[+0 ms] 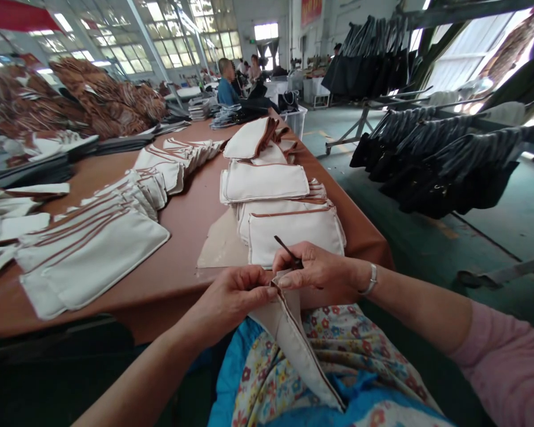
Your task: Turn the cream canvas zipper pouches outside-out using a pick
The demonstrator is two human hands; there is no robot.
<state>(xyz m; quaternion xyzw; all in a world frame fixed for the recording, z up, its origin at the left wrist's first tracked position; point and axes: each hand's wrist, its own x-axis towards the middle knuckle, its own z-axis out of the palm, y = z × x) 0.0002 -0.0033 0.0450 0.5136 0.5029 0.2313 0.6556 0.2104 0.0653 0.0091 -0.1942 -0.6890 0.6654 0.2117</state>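
A white fabric pouch piece with a brown-edged seam lies across my lap, its upper end raised at the table edge. My left hand pinches that end between thumb and fingers. On the other side, my right hand grips the same end, thumb against the fabric. A thin dark tool sticks out of the right hand, pointing up and left; its lower part is hidden by the fingers, so its kind is unclear. Just beyond the hands lies a stack of white pouches with brown zip edges.
More white pouches lie overlapping in a row on the brown-covered table. Brown pieces are heaped at the back left. Black bags hang on a rack at the right. People sit farther back.
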